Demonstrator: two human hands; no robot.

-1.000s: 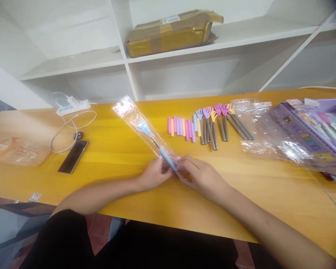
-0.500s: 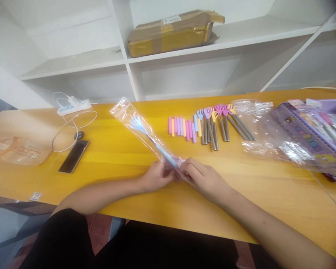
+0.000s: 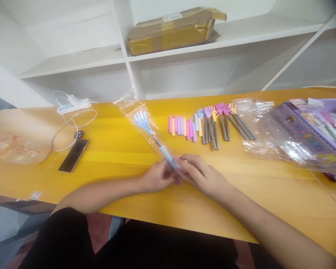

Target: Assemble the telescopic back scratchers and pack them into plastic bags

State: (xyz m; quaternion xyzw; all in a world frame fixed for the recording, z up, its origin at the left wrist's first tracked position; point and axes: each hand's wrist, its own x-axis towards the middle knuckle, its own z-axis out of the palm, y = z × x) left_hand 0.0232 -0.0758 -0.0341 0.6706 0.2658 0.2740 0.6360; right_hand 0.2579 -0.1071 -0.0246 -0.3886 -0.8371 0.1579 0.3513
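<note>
A light blue back scratcher (image 3: 164, 151) with a hand-shaped head lies inside a clear plastic bag (image 3: 130, 105), slanting up and to the left. My left hand (image 3: 158, 176) is closed on the bag around the handle's lower end. From the right, my right hand (image 3: 200, 173) pinches the same end, its fingers over the bag. Beyond my hands, short coloured tubes (image 3: 180, 127) stand side by side in a row on the table. Right of them lie several scratchers with metal rods (image 3: 214, 130) and blue, purple, yellow and pink heads.
Clear plastic bags (image 3: 268, 138) and a purple box (image 3: 302, 130) with packaged items lie at the right. A phone (image 3: 74, 156), a power strip (image 3: 74, 106) and an orange bag (image 3: 22, 151) are at the left. A taped carton (image 3: 176, 31) rests on the shelf.
The bagged scratcher has tilted a little more upright, and its head has shifted slightly right. My right fingers have moved over the pinkish piece at the handle's end, which is now mostly covered.
</note>
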